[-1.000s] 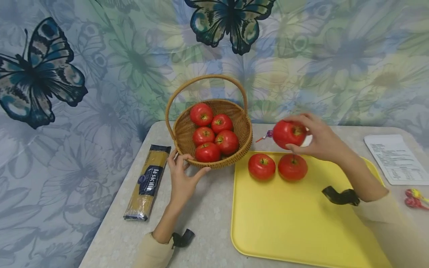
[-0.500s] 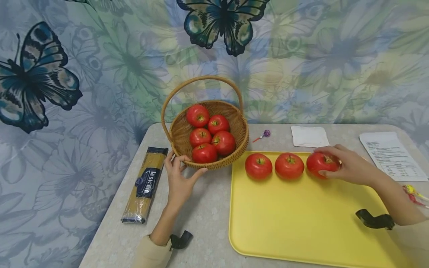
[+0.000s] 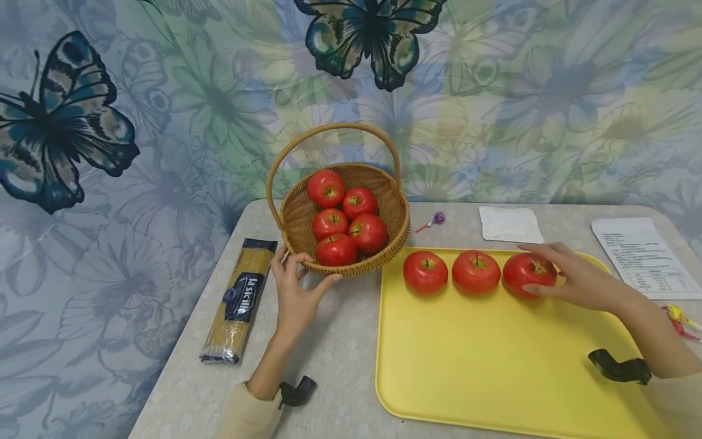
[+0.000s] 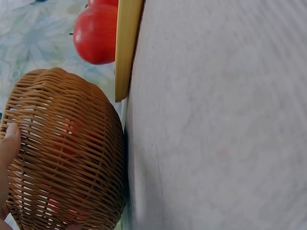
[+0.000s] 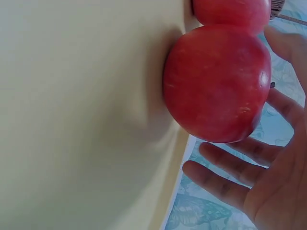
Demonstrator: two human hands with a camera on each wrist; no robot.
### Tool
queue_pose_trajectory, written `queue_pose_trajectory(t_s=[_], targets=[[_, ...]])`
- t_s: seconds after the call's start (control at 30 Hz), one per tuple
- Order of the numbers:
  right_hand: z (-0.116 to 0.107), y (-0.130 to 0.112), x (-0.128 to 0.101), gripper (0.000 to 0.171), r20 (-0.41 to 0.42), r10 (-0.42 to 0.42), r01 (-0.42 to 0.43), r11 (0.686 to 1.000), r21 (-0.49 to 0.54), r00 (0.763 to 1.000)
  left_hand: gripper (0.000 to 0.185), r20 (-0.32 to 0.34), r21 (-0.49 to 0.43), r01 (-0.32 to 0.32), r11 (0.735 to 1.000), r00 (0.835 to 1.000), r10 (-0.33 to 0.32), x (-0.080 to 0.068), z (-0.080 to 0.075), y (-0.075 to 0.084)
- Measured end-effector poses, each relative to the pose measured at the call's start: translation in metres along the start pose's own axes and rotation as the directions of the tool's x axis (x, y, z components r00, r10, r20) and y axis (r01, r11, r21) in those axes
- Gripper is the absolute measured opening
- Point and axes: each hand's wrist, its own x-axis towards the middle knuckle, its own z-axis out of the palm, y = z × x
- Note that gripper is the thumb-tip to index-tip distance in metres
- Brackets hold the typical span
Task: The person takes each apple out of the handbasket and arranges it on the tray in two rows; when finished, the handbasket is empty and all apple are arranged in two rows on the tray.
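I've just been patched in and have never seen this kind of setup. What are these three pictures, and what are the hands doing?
There is no machine here: a person works with bare hands and wears three cameras. The wide picture comes from the head; the two close-ups come from the wrists. On the table stands a wicker basket with five apples inside; the left hand grips its rim. Beside it lies a yellow tray with three apples in a row. The right hand sits at the rightmost apple, fingers loosely spread about it; the right wrist view shows them relaxed, not clamped. Also there: a spaghetti packet, a lollipop, a napkin and a printed sheet.
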Motion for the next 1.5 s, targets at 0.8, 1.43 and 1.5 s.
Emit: queue_pose_trajectory(t_s=[0.8, 1.43, 1.5], targets=[[-0.013, -0.077, 0.092, 0.066, 0.015, -0.068, 0.067, 0.996, 0.065, 0.998, 0.047, -0.002, -0.001, -0.001, 1.0, 1.0, 0.001, -0.001, 0.0, 0.0], [0.018, -0.186, 0.269, 0.056, 0.028, -0.339, 0.331, 0.93, 0.163, 0.94, 0.047, -0.008, 0.021, 0.004, 1.0, 1.0, -0.004, 0.001, 0.0, -0.001], [0.022, -0.188, 0.282, 0.059, 0.066, -0.325, 0.311, 0.937, 0.162, 0.944, 0.047, -0.009, 0.019, 0.006, 1.0, 1.0, -0.005, 0.001, 0.0, -0.001]])
